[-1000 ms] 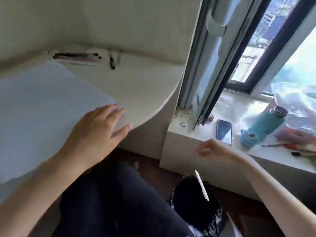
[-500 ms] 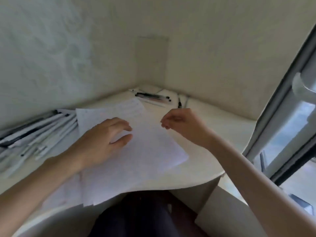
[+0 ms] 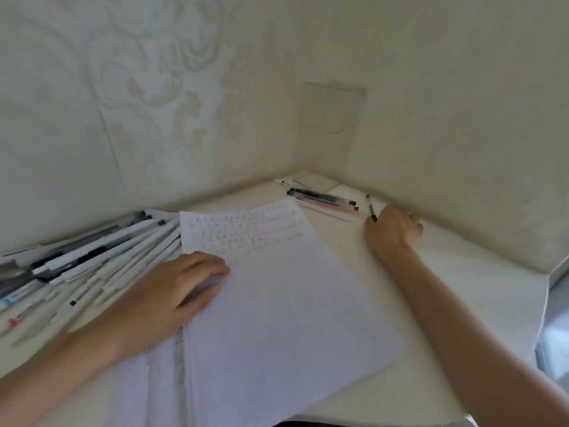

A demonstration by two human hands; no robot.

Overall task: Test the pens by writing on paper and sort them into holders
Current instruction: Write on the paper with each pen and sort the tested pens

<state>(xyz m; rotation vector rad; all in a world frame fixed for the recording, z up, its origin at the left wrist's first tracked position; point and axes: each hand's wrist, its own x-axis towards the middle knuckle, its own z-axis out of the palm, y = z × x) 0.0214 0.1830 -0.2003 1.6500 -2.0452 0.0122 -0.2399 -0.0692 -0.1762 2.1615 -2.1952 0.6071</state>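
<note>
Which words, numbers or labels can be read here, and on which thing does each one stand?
Nothing can be read for certain.
top sheet of paper: rows of small handwritten marks, dark and reddish, too blurred to read.
pile of pens on the left: a blue patch on one barrel, perhaps a label, too blurred.
pens in the corner: no print visible.

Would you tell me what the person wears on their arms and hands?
No gloves or visible rings on the left hand or right hand; the left forearm and right forearm are bare, without sleeves, watch or bracelet.
</note>
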